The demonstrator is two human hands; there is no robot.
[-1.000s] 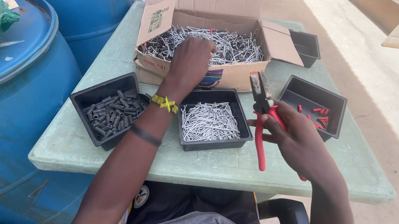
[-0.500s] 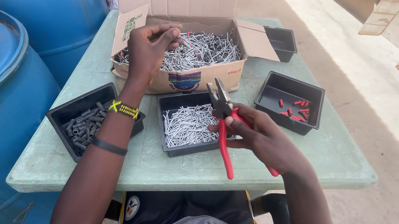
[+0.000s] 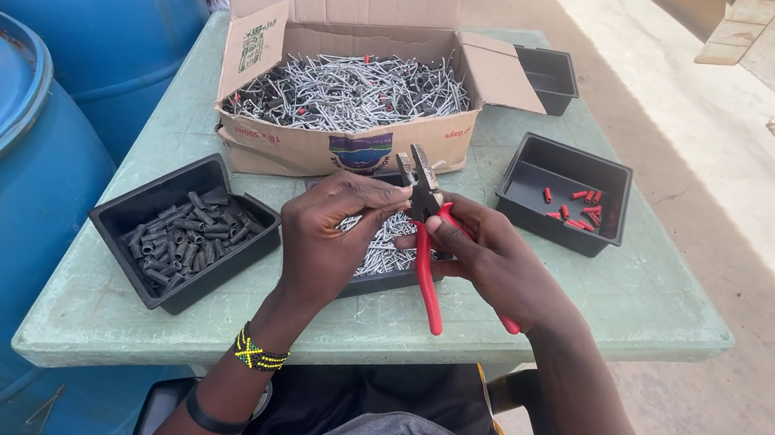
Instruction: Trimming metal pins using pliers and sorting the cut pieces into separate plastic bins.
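Left hand is pinching a small metal piece against the plier jaws, fingers closed on it; the piece itself is too small to make out. Right hand is gripping the red-handled pliers, fingers wrapped round the handles, over the middle tray of bare silver pins on the green worktop. Left tray is holding many dark sleeves; right tray is holding just a few red caps. Further back, the cardboard box is sitting piled with pins, so judging by that, most of the work is remaining. A small empty-looking tray is sitting behind.
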